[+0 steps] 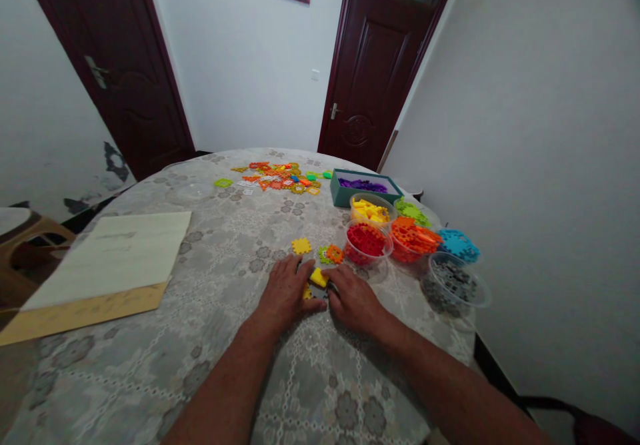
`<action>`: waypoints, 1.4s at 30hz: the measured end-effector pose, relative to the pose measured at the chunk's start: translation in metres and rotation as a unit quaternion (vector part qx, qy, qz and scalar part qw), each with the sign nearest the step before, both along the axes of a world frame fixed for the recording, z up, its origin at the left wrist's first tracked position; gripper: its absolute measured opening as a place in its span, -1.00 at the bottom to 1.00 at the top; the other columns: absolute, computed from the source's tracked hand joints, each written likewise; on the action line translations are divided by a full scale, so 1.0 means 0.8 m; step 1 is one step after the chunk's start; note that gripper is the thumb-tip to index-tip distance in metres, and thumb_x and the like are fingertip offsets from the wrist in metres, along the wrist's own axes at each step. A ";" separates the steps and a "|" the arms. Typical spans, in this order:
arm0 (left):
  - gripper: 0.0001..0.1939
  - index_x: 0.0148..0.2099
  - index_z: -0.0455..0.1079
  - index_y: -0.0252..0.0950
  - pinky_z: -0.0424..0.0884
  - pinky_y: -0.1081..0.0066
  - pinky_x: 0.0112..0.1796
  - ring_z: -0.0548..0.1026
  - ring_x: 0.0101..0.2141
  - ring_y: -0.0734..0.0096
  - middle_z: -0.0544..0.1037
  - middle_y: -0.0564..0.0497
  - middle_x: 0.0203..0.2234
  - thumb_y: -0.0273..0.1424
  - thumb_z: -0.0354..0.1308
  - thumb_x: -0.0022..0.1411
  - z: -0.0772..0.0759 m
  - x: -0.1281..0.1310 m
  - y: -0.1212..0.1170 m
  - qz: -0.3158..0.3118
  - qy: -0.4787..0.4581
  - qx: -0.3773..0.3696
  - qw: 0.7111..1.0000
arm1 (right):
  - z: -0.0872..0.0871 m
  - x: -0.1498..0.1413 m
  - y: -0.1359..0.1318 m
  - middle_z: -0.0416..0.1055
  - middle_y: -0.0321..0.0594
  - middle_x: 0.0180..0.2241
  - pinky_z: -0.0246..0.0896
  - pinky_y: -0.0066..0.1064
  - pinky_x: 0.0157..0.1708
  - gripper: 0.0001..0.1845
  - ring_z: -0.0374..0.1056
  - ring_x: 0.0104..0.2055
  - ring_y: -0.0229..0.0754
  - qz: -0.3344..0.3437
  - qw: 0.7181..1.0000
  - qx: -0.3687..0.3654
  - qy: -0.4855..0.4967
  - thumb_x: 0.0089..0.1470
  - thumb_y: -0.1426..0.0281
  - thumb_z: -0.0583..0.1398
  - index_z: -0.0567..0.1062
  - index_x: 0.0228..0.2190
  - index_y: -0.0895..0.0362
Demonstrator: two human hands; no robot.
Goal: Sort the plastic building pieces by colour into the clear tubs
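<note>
My left hand (285, 292) is curved around small plastic building pieces on the table, its thumb stretched along their near side. A yellow toothed piece (307, 292) shows by its fingers, and next to it lies a dark grey piece (319, 292). With bent fingers, my right hand (354, 298) grips a yellow block-like piece (319, 277) from the right, and the left fingertips come close to it. The fingers partly hide how these pieces join. Just beyond the hands are a flat yellow toothed square (301, 246), a green gear piece (323, 254) and an orange gear piece (335, 254).
Clear tubs hold red (367, 240), yellow (371, 210), orange (411, 235), blue (457, 245) and grey pieces (453, 280). Behind them stands a green box (343, 195) with purple pieces. A mixed pile (277, 177) lies at the back; a paper sheet (110, 252) is left.
</note>
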State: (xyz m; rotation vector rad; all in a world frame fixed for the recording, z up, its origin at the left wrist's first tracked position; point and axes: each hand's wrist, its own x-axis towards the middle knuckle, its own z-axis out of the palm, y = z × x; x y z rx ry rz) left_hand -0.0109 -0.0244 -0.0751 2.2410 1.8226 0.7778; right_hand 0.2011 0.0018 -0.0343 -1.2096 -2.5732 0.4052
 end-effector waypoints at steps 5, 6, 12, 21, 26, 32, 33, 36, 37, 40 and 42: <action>-0.26 0.23 0.46 -0.23 0.27 -0.17 0.26 0.34 0.27 -0.29 0.35 -0.38 0.27 -0.09 0.50 0.05 -0.008 -0.004 0.005 -0.033 -0.016 0.028 0.999 | -0.008 -0.003 0.009 0.44 -0.10 0.05 0.27 -0.25 0.07 -0.64 0.37 0.07 -0.06 0.015 0.997 -0.018 0.070 0.25 0.45 0.19 0.46 0.07 0.07; -0.27 0.22 0.46 -0.23 0.28 -0.17 0.26 0.34 0.28 -0.29 0.34 -0.37 0.28 -0.11 0.51 0.04 -0.009 -0.004 0.006 -0.038 -0.021 0.033 0.999 | -0.010 -0.003 0.011 0.45 -0.11 0.03 0.27 -0.26 0.07 -0.66 0.37 0.06 -0.07 0.020 0.996 -0.022 0.084 0.23 0.44 0.21 0.47 0.05 0.08; -0.27 0.27 0.39 -0.16 0.35 -0.09 0.26 0.35 0.30 -0.19 0.28 -0.29 0.32 -0.23 0.49 0.07 -0.009 -0.005 0.007 -0.060 -0.079 0.045 0.994 | -0.006 -0.008 0.013 0.49 -0.16 -0.16 0.25 -0.32 -0.07 -0.74 0.40 -0.10 -0.11 -0.005 0.987 -0.018 0.159 0.14 0.50 0.22 0.53 -0.11 0.12; -0.32 0.34 0.35 -0.07 0.35 -0.04 0.28 0.35 0.33 -0.04 0.23 -0.22 0.40 -0.30 0.41 0.21 -0.003 -0.009 0.010 -0.078 -0.195 0.025 0.977 | 0.091 0.042 0.050 0.56 -0.17 -0.26 0.19 -0.38 -0.23 -0.78 0.44 -0.25 -0.15 -0.081 0.989 0.074 0.104 0.34 0.36 0.09 0.54 -0.22 0.12; -0.43 0.35 0.37 -0.10 0.35 0.02 0.29 0.37 0.33 0.03 0.29 -0.23 0.38 -0.28 0.28 0.33 -0.003 -0.007 0.012 -0.071 -0.236 0.048 0.968 | 0.143 0.075 0.150 0.60 0.02 -0.15 0.24 -0.31 -0.12 -0.68 0.48 -0.15 -0.04 -0.229 0.954 0.193 -0.027 0.36 0.35 0.06 0.59 -0.13 0.17; -0.51 0.36 0.34 -0.26 0.24 -0.04 0.35 0.34 0.35 0.05 0.40 -0.28 0.31 -0.32 0.07 0.45 -0.002 -0.006 0.016 -0.036 -0.219 0.064 0.973 | 0.145 0.069 0.197 0.49 0.22 0.11 0.30 -0.16 0.11 -0.58 0.42 0.15 0.11 -0.252 0.932 0.260 -0.012 0.35 0.40 0.08 0.50 0.14 0.29; -0.52 0.35 0.34 -0.28 0.27 -0.02 0.34 0.38 0.32 0.07 0.44 -0.28 0.28 -0.32 0.06 0.45 0.000 -0.006 0.016 -0.032 -0.218 0.060 0.974 | 0.138 0.061 0.186 0.50 0.20 0.12 0.29 -0.15 0.17 -0.59 0.42 0.17 0.08 -0.205 0.944 0.258 0.003 0.35 0.43 0.07 0.50 0.13 0.29; -0.53 0.35 0.35 -0.29 0.37 0.06 0.27 0.49 0.21 0.12 0.53 -0.25 0.20 -0.30 0.01 0.48 0.004 -0.005 0.017 -0.014 -0.227 0.045 0.973 | 0.107 0.025 0.129 0.54 0.08 0.10 0.27 -0.19 0.25 -0.60 0.44 0.17 -0.02 -0.042 0.979 0.201 0.015 0.34 0.51 0.04 0.54 0.09 0.23; -0.53 0.35 0.34 -0.29 0.38 0.07 0.25 0.51 0.19 0.13 0.55 -0.25 0.19 -0.30 -0.02 0.49 0.005 -0.005 0.017 -0.006 -0.232 0.044 0.972 | 0.094 0.011 0.107 0.53 0.05 0.12 0.27 -0.21 0.26 -0.57 0.43 0.19 -0.05 -0.002 0.984 0.178 0.006 0.34 0.53 0.03 0.52 0.12 0.21; -0.52 0.36 0.34 -0.29 0.40 0.06 0.23 0.53 0.18 0.13 0.56 -0.24 0.18 -0.32 -0.07 0.50 0.003 -0.005 0.018 0.011 -0.243 0.053 0.968 | 0.056 -0.030 0.056 0.33 0.11 0.34 0.34 -0.22 0.21 -0.40 0.43 0.23 -0.03 0.021 0.990 0.116 -0.079 0.28 0.61 0.01 0.37 0.30 0.22; -0.52 0.35 0.35 -0.30 0.39 0.05 0.24 0.53 0.18 0.12 0.56 -0.25 0.19 -0.35 -0.07 0.49 0.001 -0.006 0.019 0.018 -0.244 0.061 0.968 | 0.037 -0.050 0.041 0.15 0.22 0.43 0.42 -0.19 0.12 -0.34 0.47 0.19 0.04 -0.013 0.985 0.085 -0.151 0.28 0.62 -0.01 0.24 0.38 0.25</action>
